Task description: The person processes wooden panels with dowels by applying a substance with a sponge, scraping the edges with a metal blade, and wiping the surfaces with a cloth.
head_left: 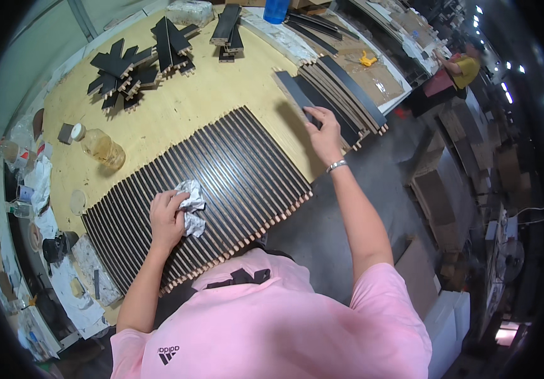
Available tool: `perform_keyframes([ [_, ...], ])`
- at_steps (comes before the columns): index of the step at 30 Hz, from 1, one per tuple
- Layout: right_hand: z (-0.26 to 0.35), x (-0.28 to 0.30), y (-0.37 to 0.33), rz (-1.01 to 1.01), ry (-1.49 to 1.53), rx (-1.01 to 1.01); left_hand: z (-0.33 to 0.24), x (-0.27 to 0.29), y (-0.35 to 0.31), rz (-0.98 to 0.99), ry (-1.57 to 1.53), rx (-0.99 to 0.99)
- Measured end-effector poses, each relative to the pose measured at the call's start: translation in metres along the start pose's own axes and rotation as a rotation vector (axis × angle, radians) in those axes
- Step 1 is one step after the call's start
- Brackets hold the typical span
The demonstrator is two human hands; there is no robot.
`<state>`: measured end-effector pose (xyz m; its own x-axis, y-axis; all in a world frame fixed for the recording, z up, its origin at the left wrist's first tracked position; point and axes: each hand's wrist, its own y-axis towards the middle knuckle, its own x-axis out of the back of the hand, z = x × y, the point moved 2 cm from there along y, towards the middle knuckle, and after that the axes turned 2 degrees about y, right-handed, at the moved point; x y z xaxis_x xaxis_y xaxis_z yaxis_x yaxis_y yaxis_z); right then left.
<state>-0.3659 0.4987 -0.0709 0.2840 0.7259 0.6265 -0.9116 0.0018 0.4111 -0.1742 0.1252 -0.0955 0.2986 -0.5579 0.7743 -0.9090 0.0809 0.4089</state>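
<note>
Although packed close in one slanting row, can be told apart as long dark strips [240, 165], slim, with lighter brown lines between and pale pegs at the ends. Lie on the yellow table [152, 129], just off centre toward nine o'clock, each pointing roughly eleven to five; catch a cool sheen mid-row. Near one o'clock, stacked beside the row: wider dark slats [352, 91], also pegged.

With the left hand [167, 218], back upward, bunches a crumpled white wad [192, 199] against the strips; cloth or paper, cannot tell. With the right hand [323, 131], pinches the edge of the nearest slat [294, 91] narrowly between thumb and fingers; how firmly, cannot tell. Reaches in with the left forearm from seven o'clock, with the right from four, wearing a silver bracelet [337, 165]. Toward ten o'clock, note a clear bottle [102, 150] of amber liquid.
</note>
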Motion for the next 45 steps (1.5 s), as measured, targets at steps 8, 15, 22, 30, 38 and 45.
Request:
perform_keyframes([
  [8, -0.093, -0.010, 0.055, -0.081, -0.317, 0.046, -0.003, -0.004, 0.004, 0.025, -0.010, 0.021],
  [15, -0.013, -0.073, -0.019, 0.561, 0.206, -0.348, -0.001, -0.005, 0.003, 0.006, -0.025, 0.052],
  [22, -0.028, -0.074, -0.029, 0.564, 0.159, -0.184, 0.000, -0.005, 0.006, 0.011, -0.039, 0.054],
  [30, -0.040, -0.021, -0.022, 0.269, 0.796, -0.624, -0.001, -0.003, 0.004, -0.017, -0.051, 0.014],
  [38, 0.072, 0.039, -0.040, 0.388, 1.345, -0.644, 0.001, 0.004, 0.003, 0.006, -0.209, 0.106],
  [45, 0.151, -0.025, -0.087, 0.481, 1.746, -0.854, -0.117, 0.038, 0.115, -0.186, -0.722, -0.015],
])
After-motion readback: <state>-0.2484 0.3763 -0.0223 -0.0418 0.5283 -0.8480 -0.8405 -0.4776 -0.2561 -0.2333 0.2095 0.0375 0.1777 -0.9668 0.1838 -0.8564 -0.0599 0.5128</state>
